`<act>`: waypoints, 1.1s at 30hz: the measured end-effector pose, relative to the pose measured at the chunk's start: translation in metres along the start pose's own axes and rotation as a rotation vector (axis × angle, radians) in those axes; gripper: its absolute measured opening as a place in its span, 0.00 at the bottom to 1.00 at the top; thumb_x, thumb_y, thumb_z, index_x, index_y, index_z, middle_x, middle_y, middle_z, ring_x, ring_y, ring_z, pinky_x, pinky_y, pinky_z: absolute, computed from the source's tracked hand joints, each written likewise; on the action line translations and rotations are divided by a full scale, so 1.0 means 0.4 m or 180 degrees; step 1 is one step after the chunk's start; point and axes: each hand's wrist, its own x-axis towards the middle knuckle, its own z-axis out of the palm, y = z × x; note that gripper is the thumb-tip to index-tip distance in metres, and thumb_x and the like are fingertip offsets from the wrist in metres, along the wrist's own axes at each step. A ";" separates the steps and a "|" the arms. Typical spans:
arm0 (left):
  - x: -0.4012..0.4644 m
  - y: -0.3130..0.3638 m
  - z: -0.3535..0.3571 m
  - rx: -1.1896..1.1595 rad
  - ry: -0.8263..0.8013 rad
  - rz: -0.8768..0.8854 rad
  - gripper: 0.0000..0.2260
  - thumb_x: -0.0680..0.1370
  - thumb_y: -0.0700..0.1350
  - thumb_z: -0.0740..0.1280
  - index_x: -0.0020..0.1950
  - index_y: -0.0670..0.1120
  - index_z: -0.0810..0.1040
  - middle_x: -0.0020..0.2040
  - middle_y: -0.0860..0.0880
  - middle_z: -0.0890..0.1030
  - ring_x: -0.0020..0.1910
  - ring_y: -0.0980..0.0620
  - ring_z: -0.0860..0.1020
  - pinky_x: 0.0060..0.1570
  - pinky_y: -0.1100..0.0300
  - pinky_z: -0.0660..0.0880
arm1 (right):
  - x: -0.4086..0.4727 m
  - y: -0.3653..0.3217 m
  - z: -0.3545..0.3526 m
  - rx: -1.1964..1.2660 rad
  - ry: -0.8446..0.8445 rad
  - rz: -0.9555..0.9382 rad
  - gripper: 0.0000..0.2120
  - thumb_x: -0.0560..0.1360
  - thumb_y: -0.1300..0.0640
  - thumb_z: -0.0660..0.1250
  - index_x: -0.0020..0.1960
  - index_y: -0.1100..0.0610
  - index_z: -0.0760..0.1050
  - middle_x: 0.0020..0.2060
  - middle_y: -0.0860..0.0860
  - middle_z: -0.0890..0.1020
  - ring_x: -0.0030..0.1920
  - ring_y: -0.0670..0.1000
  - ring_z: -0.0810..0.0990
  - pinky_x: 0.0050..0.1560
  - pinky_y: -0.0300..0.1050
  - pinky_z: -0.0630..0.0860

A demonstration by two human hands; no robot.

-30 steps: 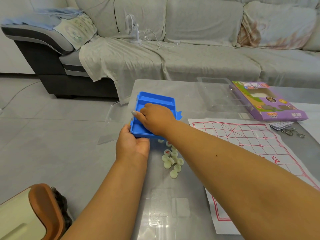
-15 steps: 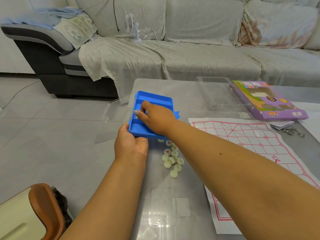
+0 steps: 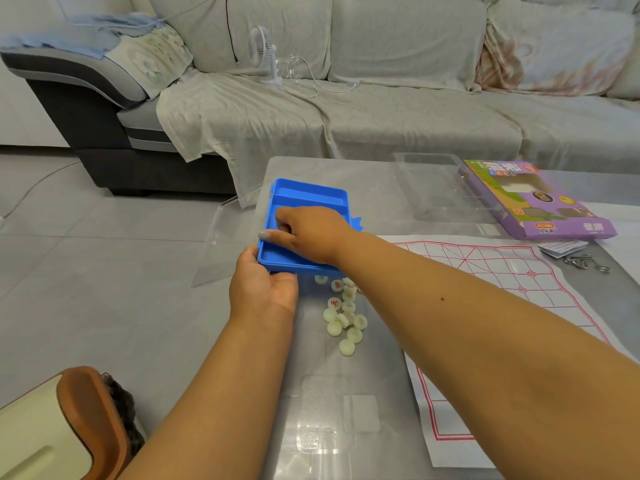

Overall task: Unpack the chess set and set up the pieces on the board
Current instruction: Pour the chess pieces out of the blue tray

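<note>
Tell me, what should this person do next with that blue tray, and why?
Probably put the blue tray down off to the side. The left hand holds its near edge while the right hand reaches inside, and no pieces are visible in the part that shows. A pile of pale pieces already lies on the table, and the paper board has none on it.

Tray (image 3: 304, 197) solid blue; pieces (image 3: 344, 315) pale cream-green, two showing red characters. Board sheet (image 3: 519, 271) white with red grid lines; box (image 3: 540, 202) purple with green and yellow print, its lettering too small to read. Sofa (image 3: 398, 98) light grey, one cushion (image 3: 554, 50) with a rust-brown pattern.
</note>
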 end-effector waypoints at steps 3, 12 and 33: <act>0.004 0.000 -0.001 0.0000 0.0015 0.0019 0.13 0.81 0.42 0.57 0.60 0.39 0.77 0.53 0.40 0.82 0.48 0.47 0.83 0.47 0.53 0.81 | -0.005 -0.004 0.003 0.0053 -0.0053 -0.0024 0.20 0.77 0.37 0.55 0.35 0.50 0.61 0.29 0.47 0.70 0.30 0.47 0.68 0.34 0.43 0.64; 0.053 0.066 -0.017 0.0001 0.0323 0.0395 0.05 0.76 0.37 0.60 0.43 0.45 0.75 0.41 0.46 0.78 0.46 0.48 0.80 0.51 0.54 0.79 | -0.048 0.066 -0.072 0.1946 0.2119 0.1530 0.19 0.82 0.49 0.51 0.39 0.59 0.68 0.32 0.53 0.71 0.34 0.49 0.67 0.36 0.46 0.63; 0.037 0.057 -0.001 0.0101 0.0062 0.0335 0.10 0.78 0.39 0.59 0.55 0.41 0.78 0.54 0.41 0.82 0.53 0.45 0.82 0.55 0.46 0.78 | -0.068 0.047 -0.013 -0.0320 0.1533 -0.0091 0.18 0.77 0.46 0.55 0.36 0.55 0.72 0.33 0.49 0.75 0.39 0.51 0.70 0.40 0.44 0.63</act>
